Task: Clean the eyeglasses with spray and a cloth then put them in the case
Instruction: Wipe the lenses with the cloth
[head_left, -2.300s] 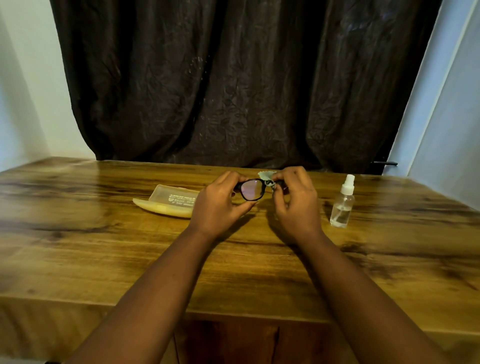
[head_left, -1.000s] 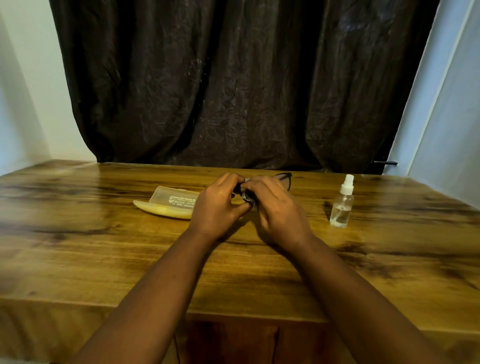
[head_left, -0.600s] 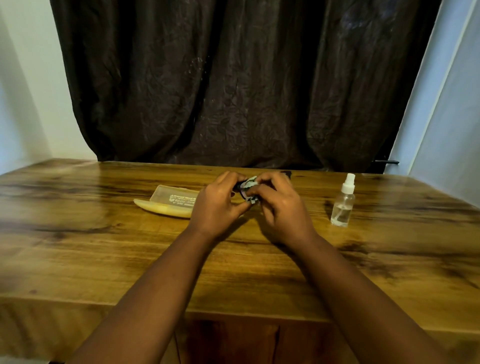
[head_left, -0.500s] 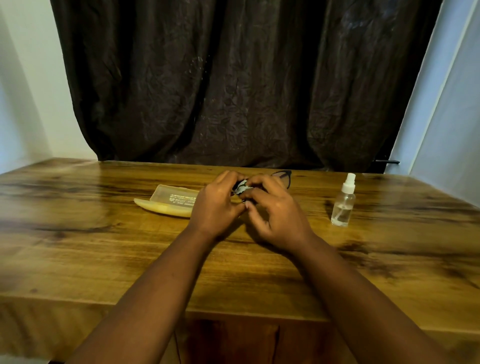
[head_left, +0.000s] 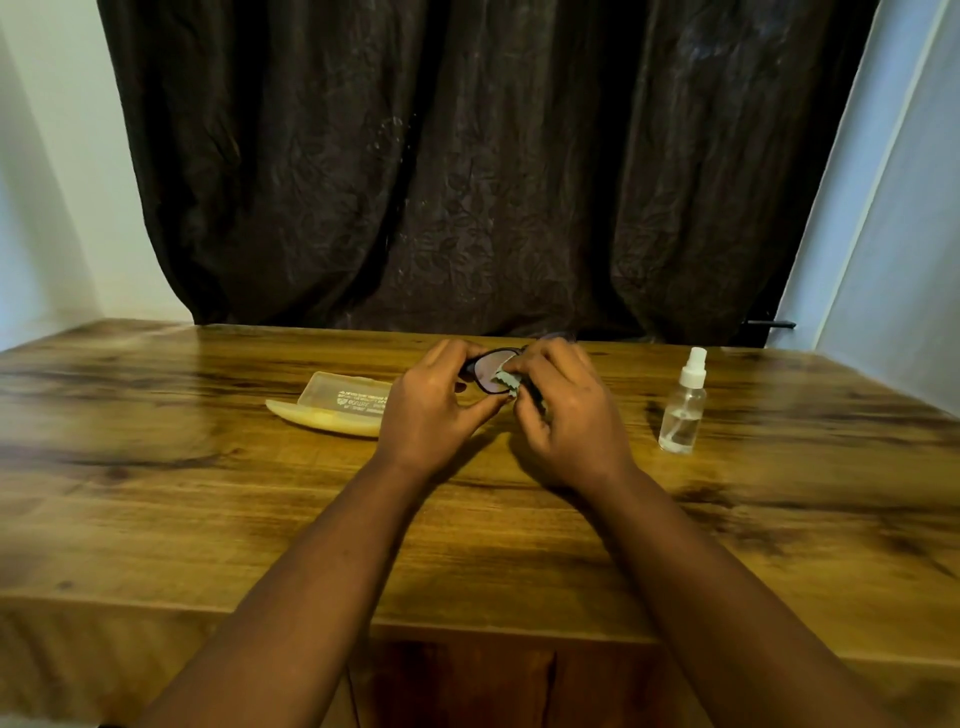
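Black-framed eyeglasses (head_left: 485, 370) are held up just above the wooden table (head_left: 208, 509), between both hands. My left hand (head_left: 434, 410) grips the frame's left side, fingers over the top and thumb underneath. My right hand (head_left: 566, 415) pinches a small pale green cloth (head_left: 505, 383) against the left lens; the right lens is mostly hidden behind this hand. An open, translucent yellow case (head_left: 337, 408) lies on the table to the left of my hands. A small clear spray bottle (head_left: 683, 410) with a white cap stands upright to the right.
A dark crinkled curtain (head_left: 467, 166) hangs behind the table's far edge. Pale walls flank it on both sides. The table's front edge runs across the lower part of the view, with my forearms crossing over it.
My right hand with the cloth has moved from the right lens over to the left lens and keeps shifting on it. My left hand holds the frame in the same place.
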